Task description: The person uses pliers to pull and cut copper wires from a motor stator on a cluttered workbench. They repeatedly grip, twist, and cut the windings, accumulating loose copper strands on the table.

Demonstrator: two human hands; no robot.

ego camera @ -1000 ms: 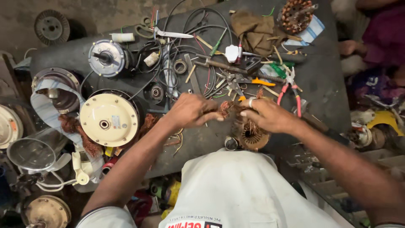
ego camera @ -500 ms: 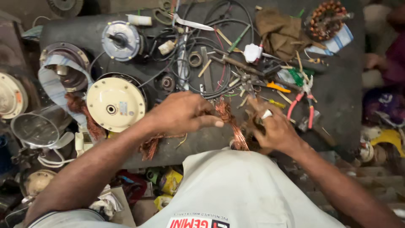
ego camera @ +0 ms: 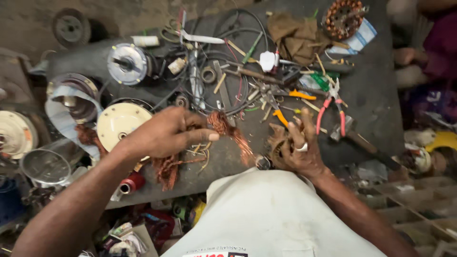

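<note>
Head view, fingers first: the left hand (ego camera: 164, 133) has its thumb and fingertips pressed together on a bundle of copper winding wire (ego camera: 232, 133), pinching its upper end. The right hand (ego camera: 299, 150) curls its fingers around a small motor stator (ego camera: 277, 148), gripping it from the side, a ring showing on one finger.

Change noted: half a second ago the two hands were close together with the wire bunched between them; now the left hand sits further left and the copper strand runs out slanting from the stator towards the pinch (drawn longer, by my judgement, so the winding appears to be coming free of the core).

Surroundings: loose copper scraps (ego camera: 166, 169) lie under the left wrist, a cream round motor cover (ego camera: 119, 123) just beyond, red-handled pliers (ego camera: 332, 107) above the right hand, all on the dark workbench (ego camera: 376, 95).
</note>
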